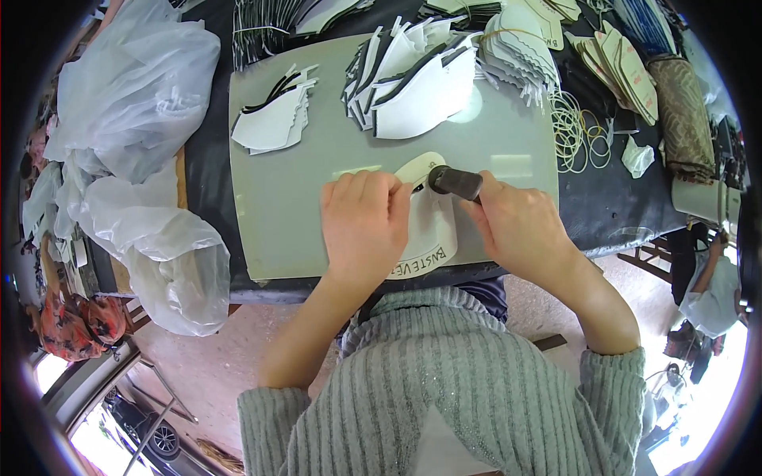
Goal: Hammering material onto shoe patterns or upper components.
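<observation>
My right hand [524,222] is closed round a short, dark brown cylindrical tool [460,183]. The tool's rounded end rests over the upper part of a cream, sole-shaped pattern piece [439,238] with handwriting on it. My left hand [365,222] presses down at the pattern's left edge, its fingers curled together. Between its thumb and fingertips something is hidden or too small to name; a small dark spot shows beside them. Beneath both hands lies a pale grey-green board [286,206]. Farther up on it sit a large bundle of white, dark-edged cut pieces [425,91] and a smaller stack [274,119].
Crumpled clear plastic bags [135,87] fill the left side of the dark table [611,186]. To the right are looped pale cords [575,135], scissors [611,131], crumpled white paper [637,157], stacked cream pieces [615,67] and a brown patterned roll [681,115]. Another person [709,293] is at far right.
</observation>
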Demonstrator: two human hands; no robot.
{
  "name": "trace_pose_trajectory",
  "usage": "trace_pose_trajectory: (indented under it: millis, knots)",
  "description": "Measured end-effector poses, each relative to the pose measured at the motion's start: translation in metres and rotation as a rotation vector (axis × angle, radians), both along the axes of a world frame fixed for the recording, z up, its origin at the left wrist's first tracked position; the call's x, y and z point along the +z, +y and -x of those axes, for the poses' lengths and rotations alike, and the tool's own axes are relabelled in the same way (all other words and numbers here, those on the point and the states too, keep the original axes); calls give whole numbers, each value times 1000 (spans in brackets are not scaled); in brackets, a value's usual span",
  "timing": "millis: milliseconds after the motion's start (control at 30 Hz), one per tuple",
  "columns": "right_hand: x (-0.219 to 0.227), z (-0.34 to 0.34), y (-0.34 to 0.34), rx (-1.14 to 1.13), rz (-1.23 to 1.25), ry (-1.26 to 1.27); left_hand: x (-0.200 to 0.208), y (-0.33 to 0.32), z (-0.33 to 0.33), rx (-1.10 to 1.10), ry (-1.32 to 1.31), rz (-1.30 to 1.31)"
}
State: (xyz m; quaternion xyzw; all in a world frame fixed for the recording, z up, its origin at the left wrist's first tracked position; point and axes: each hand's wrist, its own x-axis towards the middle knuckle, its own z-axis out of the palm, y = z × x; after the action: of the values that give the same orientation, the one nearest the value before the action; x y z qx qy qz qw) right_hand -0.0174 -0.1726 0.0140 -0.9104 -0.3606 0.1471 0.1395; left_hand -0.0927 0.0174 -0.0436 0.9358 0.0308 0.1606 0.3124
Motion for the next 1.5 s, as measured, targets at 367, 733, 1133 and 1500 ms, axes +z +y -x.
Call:
trace_pose_trajectory:
  millis: [367,733,1133,1500]
  knots:
    - [-1,-6,-3,44,-1,59,-1,-5,-1,-40,-93,-67]
    - [-4,-11,-5,60,-39,32,3,4,-4,-102,-32,105]
    - [2,-17,-3,93,16,119,-1,0,14,-126,-161,-145]
    - [8,-24,5,225,75,26,-8,-2,14,-181,-222,-218]
